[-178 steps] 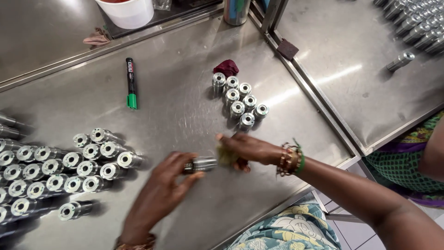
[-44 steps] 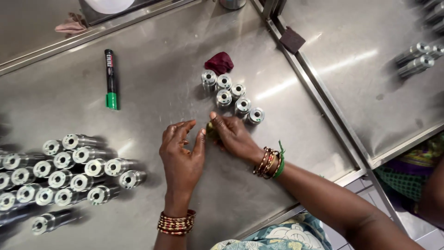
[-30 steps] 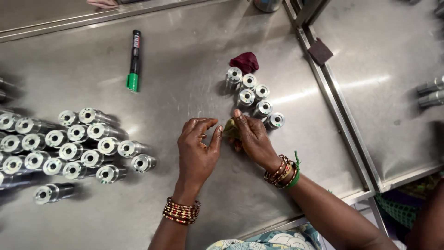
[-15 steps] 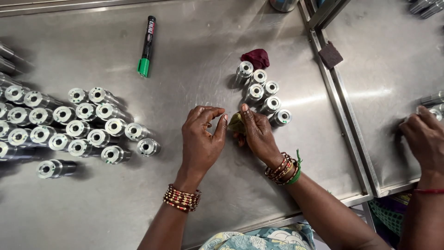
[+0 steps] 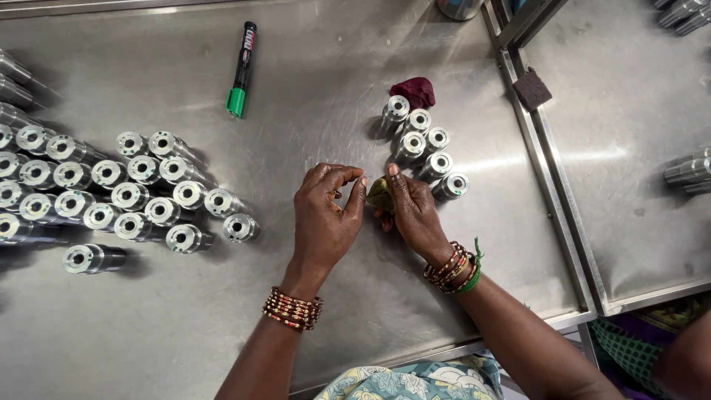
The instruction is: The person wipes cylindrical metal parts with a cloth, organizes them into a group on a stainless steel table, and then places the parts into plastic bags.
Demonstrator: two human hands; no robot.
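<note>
1. The left hand (image 5: 324,218) and right hand (image 5: 412,211) are pinching a green cloth (image 5: 380,195) together near the worktop (image 5: 318,89) middle.
2. Six cylinders (image 5: 422,147) are standing just beyond the right hand.
3. Many cylinders (image 5: 111,196) are crowding the left edge; bare steel is lying between.

left: dense rows of metal cylinders (image 5: 111,196); ahead-right: upright cylinder cluster (image 5: 424,144) and maroon cloth (image 5: 414,90); far: green-capped marker (image 5: 242,68); right: table edge rail (image 5: 544,159); bare steel table (image 5: 148,326) is left near and between

Steel table (image 5: 355,81): metal cylinders (image 5: 118,196), green marker (image 5: 242,68).
</note>
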